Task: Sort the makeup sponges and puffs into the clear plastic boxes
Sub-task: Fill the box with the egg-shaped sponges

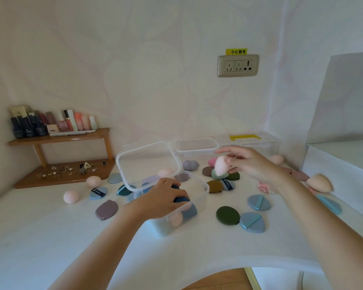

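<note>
1. Fingers of my left hand (pixel 166 197) curl around a dark blue puff (pixel 181 199), low inside the open clear box (pixel 204 190).
2. My right hand (pixel 254 164) pinches a pink sponge (pixel 220 165) above loose puffs (pixel 227 215) on the table (pixel 50 227), right of this box.

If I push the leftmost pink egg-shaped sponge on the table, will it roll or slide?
It would probably roll: the pink egg-shaped sponge is rounded, with no flat side showing, and the white table looks smooth. Being egg-shaped, it likely curves off line.
</note>
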